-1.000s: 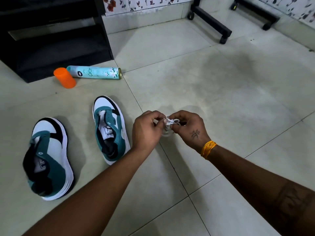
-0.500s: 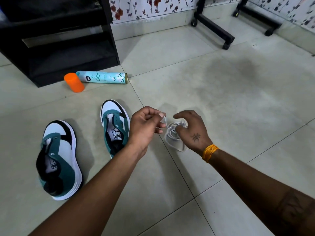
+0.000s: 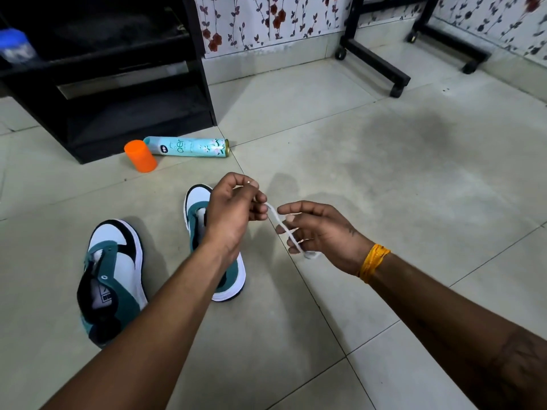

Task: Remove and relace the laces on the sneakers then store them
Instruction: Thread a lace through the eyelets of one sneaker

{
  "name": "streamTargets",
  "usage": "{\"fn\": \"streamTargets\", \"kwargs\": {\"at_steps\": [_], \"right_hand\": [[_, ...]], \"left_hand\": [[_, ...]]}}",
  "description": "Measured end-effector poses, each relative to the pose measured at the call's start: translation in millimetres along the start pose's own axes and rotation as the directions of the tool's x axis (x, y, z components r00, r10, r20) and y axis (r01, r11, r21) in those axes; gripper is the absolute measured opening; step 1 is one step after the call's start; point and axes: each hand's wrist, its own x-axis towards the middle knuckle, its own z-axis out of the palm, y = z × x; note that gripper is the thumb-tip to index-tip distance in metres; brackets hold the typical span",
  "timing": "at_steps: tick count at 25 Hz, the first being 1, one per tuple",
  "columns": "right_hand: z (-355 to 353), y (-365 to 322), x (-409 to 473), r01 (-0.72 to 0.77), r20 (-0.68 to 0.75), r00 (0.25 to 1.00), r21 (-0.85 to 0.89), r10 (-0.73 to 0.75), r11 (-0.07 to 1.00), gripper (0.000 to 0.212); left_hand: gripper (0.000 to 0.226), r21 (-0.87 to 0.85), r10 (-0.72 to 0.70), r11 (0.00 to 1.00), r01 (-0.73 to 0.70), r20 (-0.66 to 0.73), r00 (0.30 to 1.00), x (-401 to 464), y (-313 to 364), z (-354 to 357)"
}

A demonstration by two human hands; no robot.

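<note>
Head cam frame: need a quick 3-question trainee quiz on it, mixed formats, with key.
1. True or false: both sneakers on the floor already have laces threaded through their eyelets.
2. Multiple choice: the spray can lies A) upright next to the sneakers, B) on its side by the black cabinet, C) inside the cabinet.
3. Short answer: what spans between the two hands?

Key
1. False: the left sneaker and the right sneaker show no laces.
2. B: the spray can lies flat beside the orange cap, near the black cabinet.
3. A white lace, held by the left hand and the right hand.
</note>
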Motion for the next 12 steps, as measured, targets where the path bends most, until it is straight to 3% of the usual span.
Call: {"fn": "streamTargets", "kwargs": {"at_steps": [2,4,6,7,9,12], "right_hand": [[8.3,-0.1,4.4,0.002,0.041,0.999,-0.010,-0.001,1.000,0.019],[11.5,3.0,8.9,0.069,-0.053,0.996,-0.003,-0.069,0.998,0.014],[8.7,5.8,10.4,0.134,-0.152,0.979,-0.032,-0.137,0.990,0.008],[7.5,5.7,10.2,0.148,-0.169,0.973,-0.065,-0.157,0.987,0.006],[7.0,5.9,9.8,0.151,-0.175,0.970,-0.120,-0.170,0.981,0.007],[7.7,11.1,6.6,0.139,-0.158,0.972,-0.208,-0.173,0.968,0.007]], "left_hand": [[0.015,0.041,0.038,0.998,-0.037,-0.019,0.999,1.7,0.7,1.0],[0.013,0.292,0.165,0.947,-0.132,-0.092,0.982,5.7,1.6,-3.3],[0.011,0.624,0.252,0.755,-0.202,0.009,0.968,5.5,2.0,-5.7],[0.010,0.704,0.205,0.673,-0.226,0.117,0.972,2.4,1.9,-3.1],[0.016,0.754,0.030,0.613,-0.236,0.276,0.961,-4.9,-1.1,4.6],[0.027,0.729,-0.068,0.664,-0.164,0.277,0.958,-3.5,-2.2,1.7]]}}
